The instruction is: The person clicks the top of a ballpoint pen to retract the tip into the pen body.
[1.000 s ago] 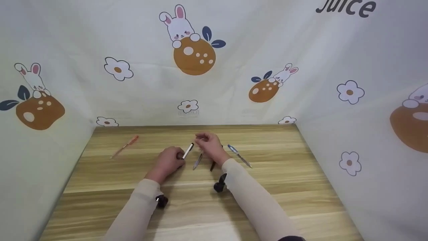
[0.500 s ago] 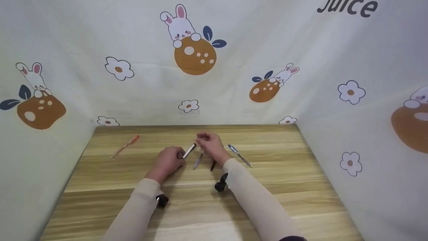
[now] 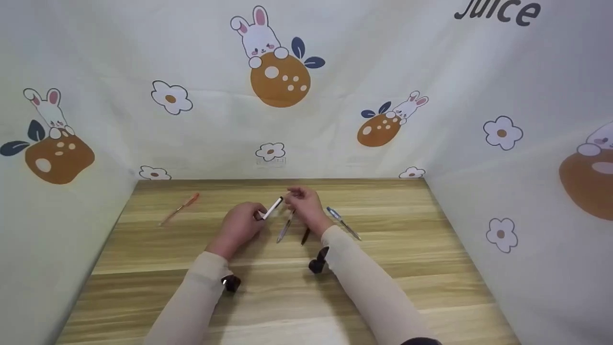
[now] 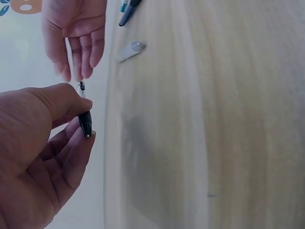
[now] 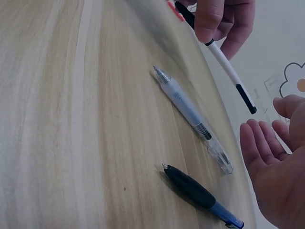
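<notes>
My left hand pinches a white pen with black ends between thumb and fingers, near its black tip. The pen slants up off the table, its far black end pointing at my right hand. That hand holds nothing; its fingers are loosely bent, palm turned towards the pen, and the right wrist view shows a small gap between the pen's end and the fingertips. Below the right hand lie a clear pen and a dark pen with a blue end, side by side on the wood.
A blue-capped clear pen lies right of the right hand. Far to the left lies an orange pen. The wood-grain table is walled on three sides by a printed cloth.
My left hand has risen with the white pen, lifting it and moving it slightly away from me. The right hand has shifted a little to the right. Other pens stay put.
</notes>
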### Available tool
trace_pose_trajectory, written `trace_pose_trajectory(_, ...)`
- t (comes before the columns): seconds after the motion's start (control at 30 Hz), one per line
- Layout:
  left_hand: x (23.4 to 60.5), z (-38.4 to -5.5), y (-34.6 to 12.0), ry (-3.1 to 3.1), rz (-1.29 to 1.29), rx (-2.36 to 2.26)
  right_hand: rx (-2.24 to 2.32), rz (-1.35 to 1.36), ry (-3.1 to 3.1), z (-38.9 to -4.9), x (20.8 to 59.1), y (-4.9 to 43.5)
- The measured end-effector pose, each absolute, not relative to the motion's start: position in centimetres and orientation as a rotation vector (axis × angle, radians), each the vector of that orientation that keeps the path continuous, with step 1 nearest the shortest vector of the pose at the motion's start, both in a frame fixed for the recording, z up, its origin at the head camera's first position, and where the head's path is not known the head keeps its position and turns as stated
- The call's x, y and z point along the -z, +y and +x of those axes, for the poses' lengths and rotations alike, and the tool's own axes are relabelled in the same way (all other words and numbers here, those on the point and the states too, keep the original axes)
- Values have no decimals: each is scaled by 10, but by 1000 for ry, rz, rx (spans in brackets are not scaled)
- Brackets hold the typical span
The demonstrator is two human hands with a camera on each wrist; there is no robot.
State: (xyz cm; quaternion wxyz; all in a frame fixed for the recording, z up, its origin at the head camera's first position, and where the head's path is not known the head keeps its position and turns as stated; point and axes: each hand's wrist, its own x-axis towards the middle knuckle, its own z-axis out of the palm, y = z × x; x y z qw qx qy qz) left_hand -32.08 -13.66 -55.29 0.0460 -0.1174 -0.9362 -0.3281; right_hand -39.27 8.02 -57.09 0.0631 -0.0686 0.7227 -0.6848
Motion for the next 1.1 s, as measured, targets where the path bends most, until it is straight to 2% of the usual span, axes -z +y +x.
trace_pose_trajectory(1.1, 540, -319, -123, -2846, -351, 1046, 2300, -70, 1832, -385, 569, 69)
